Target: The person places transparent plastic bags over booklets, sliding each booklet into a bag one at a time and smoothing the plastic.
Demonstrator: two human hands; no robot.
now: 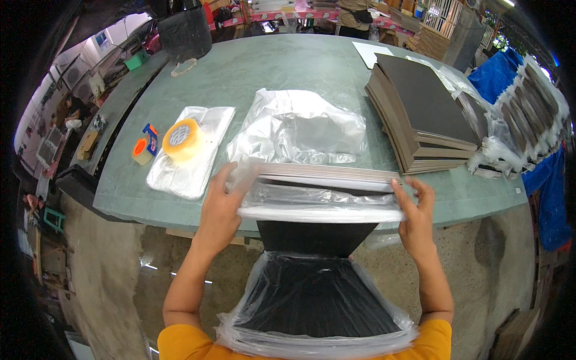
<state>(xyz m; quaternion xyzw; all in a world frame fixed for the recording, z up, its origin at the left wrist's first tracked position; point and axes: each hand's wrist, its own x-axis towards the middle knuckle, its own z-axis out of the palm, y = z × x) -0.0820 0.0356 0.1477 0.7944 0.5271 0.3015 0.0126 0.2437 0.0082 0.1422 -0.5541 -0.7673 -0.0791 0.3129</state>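
A stack of thin boards (327,173) stands edge-on at the table's near edge, with clear plastic (324,195) bunched along its near side. My left hand (222,201) closes round the left end, gripping plastic and boards; its fingertips are slightly blurred. At the right end, my right hand (415,207) presses the stack with thumb and fingers. Below, a black panel (318,237) shows. Nearer my body lies a black, plastic-covered surface (324,294); whether it joins the stack I cannot tell. Just beyond the boards rests a crumpled clear plastic bag (294,126).
Left on the green table (288,60) are a pile of flat plastic bags (207,144), a tape roll (183,139) on it, and a tape dispenser (146,147). A tall pile of dark boards (420,102) stands right, beside plastic-wrapped bundles (528,114). People sit far left.
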